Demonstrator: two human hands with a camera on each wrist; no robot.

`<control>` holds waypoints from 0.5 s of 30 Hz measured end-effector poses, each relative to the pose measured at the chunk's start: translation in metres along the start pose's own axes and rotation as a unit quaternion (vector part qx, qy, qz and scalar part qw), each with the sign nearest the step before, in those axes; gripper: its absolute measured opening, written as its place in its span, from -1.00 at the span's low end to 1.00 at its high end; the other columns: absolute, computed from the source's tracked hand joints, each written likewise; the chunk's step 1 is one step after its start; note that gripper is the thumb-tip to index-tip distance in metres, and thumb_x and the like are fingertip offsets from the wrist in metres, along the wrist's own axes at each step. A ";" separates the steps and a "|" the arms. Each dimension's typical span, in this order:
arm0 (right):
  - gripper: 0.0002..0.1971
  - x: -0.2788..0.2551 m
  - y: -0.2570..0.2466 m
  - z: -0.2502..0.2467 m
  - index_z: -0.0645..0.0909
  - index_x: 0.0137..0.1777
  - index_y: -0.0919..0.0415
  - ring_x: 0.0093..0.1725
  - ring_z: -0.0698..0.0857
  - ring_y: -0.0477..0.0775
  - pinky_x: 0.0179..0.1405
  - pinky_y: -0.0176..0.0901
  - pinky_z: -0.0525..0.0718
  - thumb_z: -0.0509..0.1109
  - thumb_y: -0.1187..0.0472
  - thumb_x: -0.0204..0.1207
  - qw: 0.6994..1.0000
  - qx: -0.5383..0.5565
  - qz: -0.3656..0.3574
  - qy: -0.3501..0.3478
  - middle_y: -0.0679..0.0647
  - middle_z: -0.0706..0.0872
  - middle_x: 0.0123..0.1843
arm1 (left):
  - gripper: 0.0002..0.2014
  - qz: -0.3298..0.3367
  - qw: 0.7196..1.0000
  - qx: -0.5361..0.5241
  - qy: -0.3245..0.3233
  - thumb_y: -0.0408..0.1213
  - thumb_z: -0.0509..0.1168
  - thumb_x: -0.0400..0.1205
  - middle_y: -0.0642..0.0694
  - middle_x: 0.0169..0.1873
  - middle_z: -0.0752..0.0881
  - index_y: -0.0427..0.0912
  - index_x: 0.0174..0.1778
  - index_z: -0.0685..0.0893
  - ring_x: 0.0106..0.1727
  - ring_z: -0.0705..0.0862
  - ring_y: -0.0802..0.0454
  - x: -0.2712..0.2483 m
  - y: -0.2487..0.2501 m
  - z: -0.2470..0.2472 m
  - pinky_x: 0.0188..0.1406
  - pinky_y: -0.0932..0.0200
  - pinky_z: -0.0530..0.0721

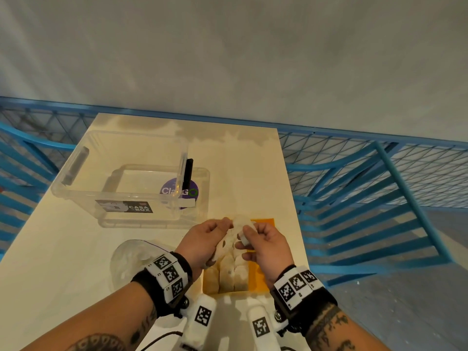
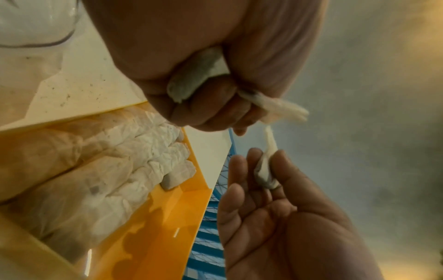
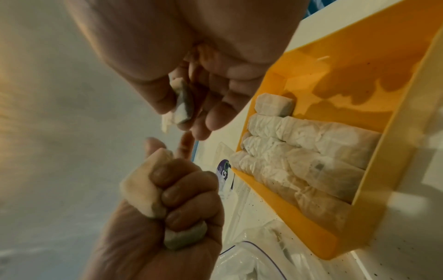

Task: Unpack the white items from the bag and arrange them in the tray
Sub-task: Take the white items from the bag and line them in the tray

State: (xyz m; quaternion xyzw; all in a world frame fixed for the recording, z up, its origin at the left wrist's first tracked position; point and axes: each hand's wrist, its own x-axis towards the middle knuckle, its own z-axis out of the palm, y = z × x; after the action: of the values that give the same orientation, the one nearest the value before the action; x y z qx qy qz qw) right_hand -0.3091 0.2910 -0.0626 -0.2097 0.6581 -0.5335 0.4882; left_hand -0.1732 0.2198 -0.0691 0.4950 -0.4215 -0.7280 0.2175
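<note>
Both hands hold a white item in the air just above the yellow tray. The left hand [image 1: 202, 245] is curled in a fist round a white roll [image 3: 143, 186], whose ends stick out above and below the fingers. The right hand [image 1: 263, 245] pinches a smaller white piece [image 3: 183, 105] between thumb and first fingers, its other fingers loosely bent. The head view shows white material bridging the two hands; whether this is one item being unrolled or two separate ones cannot be told.

From largest to smallest: a pale table [image 1: 240, 173] fills the middle, with a blue mesh frame [image 1: 367, 178] round it. At the far left of the table stands a clear plastic box [image 1: 76, 171] with printed labels. Nearer, left of the hands, lies a clear bag [image 1: 131, 259] holding white material. Directly below the hands sits the yellow tray [image 3: 318, 56], with several white rolls [image 3: 311, 155] laid side by side along one side and bare yellow floor beside them.

The likely risks: the soft roll may come loose or unravel if the two hands pull apart, so it no longer lies neatly. A careless drop could disturb the row already placed, or land on the table outside the tray.
</note>
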 end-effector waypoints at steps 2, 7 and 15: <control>-0.90 0.002 0.003 -0.004 0.63 -0.02 0.24 -0.15 0.79 0.08 -0.32 -0.08 0.71 0.43 0.20 0.61 1.000 -0.004 -0.006 0.000 0.13 0.80 -0.20 | -0.79 0.038 0.998 0.043 -0.021 -0.09 0.36 0.68 0.10 -0.64 0.60 -0.12 0.09 0.79 -0.70 0.45 0.21 -0.002 0.002 0.002 -0.70 0.36 0.36; -0.81 0.003 0.012 -0.012 0.64 0.06 0.34 -0.14 0.74 -0.03 -0.19 -0.16 0.69 0.45 0.20 0.59 0.997 -0.058 -0.003 -0.056 0.04 0.82 -0.19 | -0.92 0.106 0.979 0.174 -0.022 -0.13 0.45 0.61 0.07 -0.45 0.68 0.06 -0.17 0.84 -0.52 0.54 0.14 0.006 -0.002 -0.001 -0.45 0.23 0.49; -0.90 0.010 0.019 -0.029 0.70 -0.07 -0.21 -0.21 0.62 -0.24 -0.20 -0.45 0.55 0.51 0.07 0.52 0.928 -0.339 -0.123 -0.098 -0.22 0.69 -0.27 | -0.78 0.104 0.897 0.422 -0.078 0.07 0.41 0.57 0.16 -0.54 0.70 0.04 -0.22 0.85 -0.49 0.60 0.28 0.013 -0.013 -0.010 -0.43 0.28 0.53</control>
State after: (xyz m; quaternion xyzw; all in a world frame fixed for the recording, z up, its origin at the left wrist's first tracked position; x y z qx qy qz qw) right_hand -0.3340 0.3044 -0.0857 -0.4933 0.7173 -0.3118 0.3806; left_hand -0.1685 0.2139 -0.0885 0.4351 -0.7539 -0.4914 0.0292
